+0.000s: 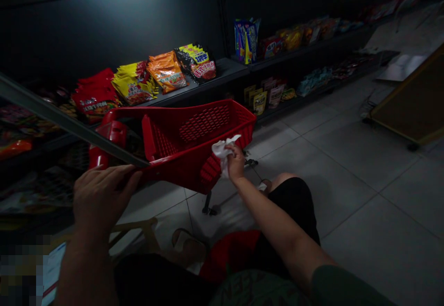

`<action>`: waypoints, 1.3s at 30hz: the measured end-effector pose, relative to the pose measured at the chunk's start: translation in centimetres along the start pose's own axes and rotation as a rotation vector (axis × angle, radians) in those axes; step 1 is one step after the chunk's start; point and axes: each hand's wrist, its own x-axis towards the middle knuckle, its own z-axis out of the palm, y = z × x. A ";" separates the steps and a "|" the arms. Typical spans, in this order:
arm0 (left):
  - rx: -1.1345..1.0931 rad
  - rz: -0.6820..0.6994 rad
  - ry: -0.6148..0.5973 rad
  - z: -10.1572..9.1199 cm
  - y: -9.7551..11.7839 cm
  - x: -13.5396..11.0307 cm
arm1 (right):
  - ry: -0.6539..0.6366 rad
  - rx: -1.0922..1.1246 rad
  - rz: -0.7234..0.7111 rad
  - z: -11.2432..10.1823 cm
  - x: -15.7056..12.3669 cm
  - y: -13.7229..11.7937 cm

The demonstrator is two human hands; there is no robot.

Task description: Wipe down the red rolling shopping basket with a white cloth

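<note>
Left hand (pixel 104 190): curled over red cart (pixel 180 169), gripped at near left edge.
Right hand (pixel 236 160): white cloth (pixel 221 149) held bunched at near right rim.
Red cart: placed just before shelf (pixel 231 67).
Risk: packets (pixel 168 72) could be bumped if wheels (pixel 210 211) are rolled by hard pressing.

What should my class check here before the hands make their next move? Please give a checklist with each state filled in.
1. Left hand on the red shopping cart: ok.
2. Right hand holding the white cloth or tissue: ok.
3. White cloth or tissue touching the cart: cannot tell.
4. Caster locked: cannot tell.
5. Orange packets on the shelf, apart from both hands: ok.
6. Bright lighting: not ok, dim.
</note>
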 end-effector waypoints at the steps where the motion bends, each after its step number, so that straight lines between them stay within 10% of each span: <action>1: -0.001 -0.003 -0.010 0.0 -0.3 -0.1 | 0.055 0.004 0.016 -0.7 1.8 0.3; 5: 0.005 -0.009 -0.004 0.0 -1.0 -0.5 | 0.255 -0.047 0.010 -0.9 6.0 1.1; 12: -0.001 0.020 0.016 0.0 -0.8 -0.3 | -0.039 -0.157 -0.086 0.6 -0.9 2.1; 18: -0.004 0.019 0.022 -0.3 -0.9 -0.5 | 0.364 -0.150 0.043 -2.0 5.9 3.3; 25: 0.061 0.062 -0.019 0.1 -2.0 -0.5 | -0.007 -0.215 -0.104 -0.7 1.4 3.6; 31: 0.054 0.031 -0.024 0.3 -2.1 -0.6 | 0.300 -0.204 0.004 -0.7 3.5 3.6; 39: -0.023 -0.022 0.049 0.9 -2.3 -1.1 | 0.024 -0.227 -0.083 -0.7 0.3 3.3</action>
